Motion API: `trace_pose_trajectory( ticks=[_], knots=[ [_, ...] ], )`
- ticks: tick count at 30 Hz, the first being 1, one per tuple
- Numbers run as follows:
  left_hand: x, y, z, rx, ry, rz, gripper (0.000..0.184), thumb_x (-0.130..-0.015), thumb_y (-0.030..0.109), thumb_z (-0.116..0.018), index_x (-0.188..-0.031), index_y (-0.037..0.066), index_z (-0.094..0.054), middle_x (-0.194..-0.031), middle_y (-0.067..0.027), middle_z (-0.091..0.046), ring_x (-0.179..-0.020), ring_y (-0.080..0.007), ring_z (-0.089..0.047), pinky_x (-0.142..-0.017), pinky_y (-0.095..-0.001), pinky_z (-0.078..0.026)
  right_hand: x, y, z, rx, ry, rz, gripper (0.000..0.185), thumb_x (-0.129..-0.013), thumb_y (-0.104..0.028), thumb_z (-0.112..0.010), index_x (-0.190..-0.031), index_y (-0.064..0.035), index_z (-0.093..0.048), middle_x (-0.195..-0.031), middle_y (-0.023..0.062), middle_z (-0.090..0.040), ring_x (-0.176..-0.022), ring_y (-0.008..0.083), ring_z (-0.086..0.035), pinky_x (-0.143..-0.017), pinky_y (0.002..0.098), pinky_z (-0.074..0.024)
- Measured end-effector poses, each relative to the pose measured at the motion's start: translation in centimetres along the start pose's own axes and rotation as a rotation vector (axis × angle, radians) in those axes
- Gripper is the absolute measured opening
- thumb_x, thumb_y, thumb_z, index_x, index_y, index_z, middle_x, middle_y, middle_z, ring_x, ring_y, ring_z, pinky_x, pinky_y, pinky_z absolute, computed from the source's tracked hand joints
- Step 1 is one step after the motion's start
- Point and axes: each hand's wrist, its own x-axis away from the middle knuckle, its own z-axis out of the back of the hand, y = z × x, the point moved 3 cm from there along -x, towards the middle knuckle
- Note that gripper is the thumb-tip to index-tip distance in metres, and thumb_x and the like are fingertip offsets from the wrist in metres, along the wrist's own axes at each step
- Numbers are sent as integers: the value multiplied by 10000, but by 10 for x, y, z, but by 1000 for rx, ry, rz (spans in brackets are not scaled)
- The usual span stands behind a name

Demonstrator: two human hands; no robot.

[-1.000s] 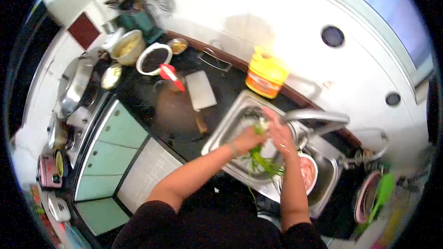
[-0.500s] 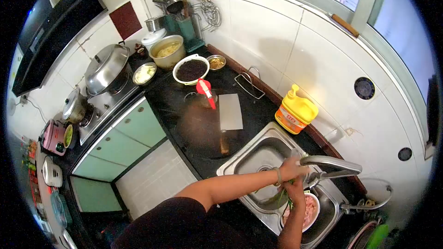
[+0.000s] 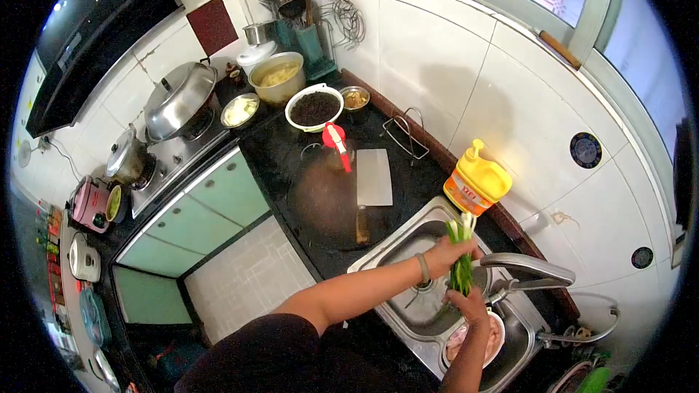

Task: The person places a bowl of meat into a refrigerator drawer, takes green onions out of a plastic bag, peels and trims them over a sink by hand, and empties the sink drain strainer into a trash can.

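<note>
Above the left sink basin (image 3: 400,255), a bunch of green onions (image 3: 461,273) is held upright, white ends toward the wall. My left hand (image 3: 447,256), with a bracelet at the wrist, is closed round its upper part. Closer to me, my right hand (image 3: 472,303) grips the leafy lower end; its fingers are partly hidden. Beside the hands curves the metal faucet (image 3: 531,265). Partly under my right forearm, a white bowl (image 3: 501,349) with pieces of pink raw meat (image 3: 493,340) stands at the right basin.
A cleaver (image 3: 374,178) lies on a dark round board (image 3: 320,200), near a red-handled tool (image 3: 336,144). A yellow pump bottle (image 3: 477,180) stands behind the sink. Farther off are a colander of dark food (image 3: 315,128), a pot (image 3: 280,94) and a stove (image 3: 171,164) with covered pans.
The green onions have come up into plain sight between my hands, beside the faucet. My left hand has moved slightly left and away from the spout. The view has shifted a little.
</note>
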Motion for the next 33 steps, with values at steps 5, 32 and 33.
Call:
trace_pose_trajectory(
  ticks=[5,32,33],
  knots=[
    [1,7,10,204,34,29,148,-833,244,-598,-816,120,-520,-689,6,-528,-632,-119,-530,-593,-271,-470,24,73,17,171,147,-72,181,-773,-85,-576,-935,-6,-564,-739,28,-592,-668,123,-536,-648,266,-440],
    [103,36,107,-108,204,-129,191,-919,239,-485,-803,89,-459,-671,-1,-441,-686,-143,-477,-833,-365,-421,26,87,81,-182,652,-144,269,-881,-263,-505,-834,-12,-589,-628,72,-593,-493,125,-548,-461,243,-451],
    [111,34,109,-56,183,-124,205,-922,270,-471,-822,93,-456,-687,2,-440,-713,-143,-473,-846,-368,-411,13,104,65,-222,533,-185,232,-873,-243,-520,-843,-25,-593,-633,65,-590,-509,121,-552,-469,247,-453]
  ],
)
